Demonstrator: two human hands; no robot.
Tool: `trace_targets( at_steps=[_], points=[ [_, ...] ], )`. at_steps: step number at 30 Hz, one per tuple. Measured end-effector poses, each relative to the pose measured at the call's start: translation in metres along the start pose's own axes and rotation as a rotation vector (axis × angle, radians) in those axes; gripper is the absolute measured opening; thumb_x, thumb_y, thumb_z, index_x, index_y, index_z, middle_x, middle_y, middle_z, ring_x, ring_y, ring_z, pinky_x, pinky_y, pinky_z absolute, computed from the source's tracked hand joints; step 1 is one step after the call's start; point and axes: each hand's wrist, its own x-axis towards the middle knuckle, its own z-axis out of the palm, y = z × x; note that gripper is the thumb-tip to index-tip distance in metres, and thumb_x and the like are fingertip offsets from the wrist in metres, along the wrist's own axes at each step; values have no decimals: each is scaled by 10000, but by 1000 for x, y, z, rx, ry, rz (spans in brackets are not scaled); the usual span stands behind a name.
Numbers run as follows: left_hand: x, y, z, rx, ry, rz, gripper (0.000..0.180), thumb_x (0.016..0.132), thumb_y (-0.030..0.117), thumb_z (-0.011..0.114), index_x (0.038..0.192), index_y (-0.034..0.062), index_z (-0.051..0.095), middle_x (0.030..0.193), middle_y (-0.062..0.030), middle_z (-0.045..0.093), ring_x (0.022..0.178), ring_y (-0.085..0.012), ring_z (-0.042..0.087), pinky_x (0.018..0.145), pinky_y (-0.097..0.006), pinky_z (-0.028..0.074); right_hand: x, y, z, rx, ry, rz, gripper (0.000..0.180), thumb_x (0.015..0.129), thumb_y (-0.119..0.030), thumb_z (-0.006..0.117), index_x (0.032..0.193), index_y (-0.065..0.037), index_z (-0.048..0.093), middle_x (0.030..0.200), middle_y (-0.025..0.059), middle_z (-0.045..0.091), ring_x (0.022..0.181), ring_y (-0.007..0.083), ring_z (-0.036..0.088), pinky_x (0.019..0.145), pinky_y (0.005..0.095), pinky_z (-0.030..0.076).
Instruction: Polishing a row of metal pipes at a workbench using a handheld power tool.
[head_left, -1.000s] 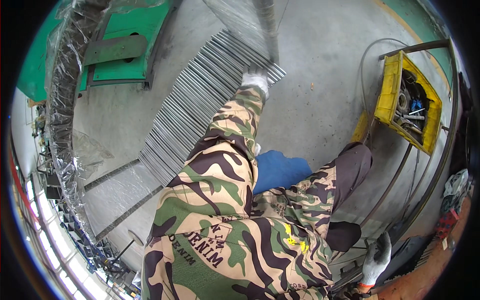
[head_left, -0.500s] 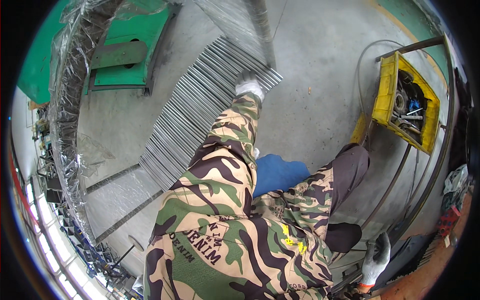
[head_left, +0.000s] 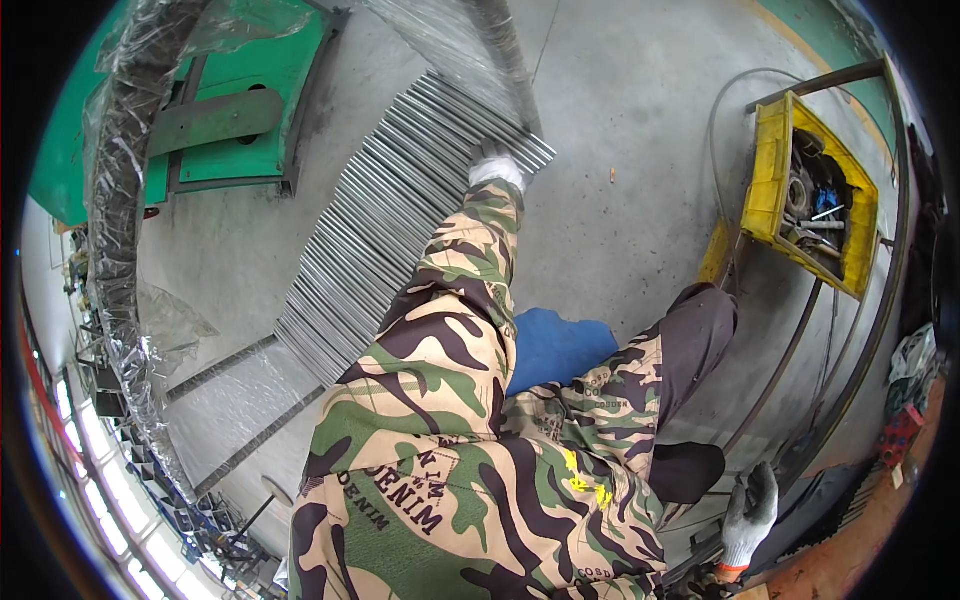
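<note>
A wide row of shiny metal tubes (head_left: 380,200) lies side by side on the floor, slanting from upper right to lower left. My left hand (head_left: 494,165), in a white glove with grey fingers, reaches forward in a camouflage sleeve. Its fingers lie spread over the tubes near the row's far right end; the fingertips are partly lost against the metal. Low at the right, my right hand (head_left: 750,512) shows in a grey and white glove with an orange cuff. Its thumb stands apart from loosely bent fingers, and nothing visible is in it.
Right of the tubes stands a yellow crate (head_left: 765,180) of metal parts and tools on a frame. A plastic-wrapped bar (head_left: 125,230) curves along the left, near a green metal panel (head_left: 240,150). Another wrapped post (head_left: 500,50) rises beyond the tubes.
The whole view has shifted slightly. My left hand stays on the tubes, its fingers a little changed. A small white patch beside my left sleeve has gone from sight. My right hand looks unmoved.
</note>
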Motion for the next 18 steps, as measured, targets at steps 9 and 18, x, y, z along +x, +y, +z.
trace_targets(
  at_steps=[9,18],
  points=[
    [-75,-28,36,49,165,3,1013,825,533,788,1565,-33,390,1570,-223,422,1498,-414,373,1273,-510,301,0,3,-2,-16,-26,-58,631,880,97,700,1501,38,599,1348,189,719,1176,264,714,1032,377,556],
    [-171,-59,52,-202,69,62,940,841,429,830,1554,-34,426,1585,-246,410,1536,-458,328,1311,-502,291,28,-1,-6,0,-33,-77,564,990,70,653,1545,40,555,1420,164,675,1219,235,682,1072,362,535]
  ],
)
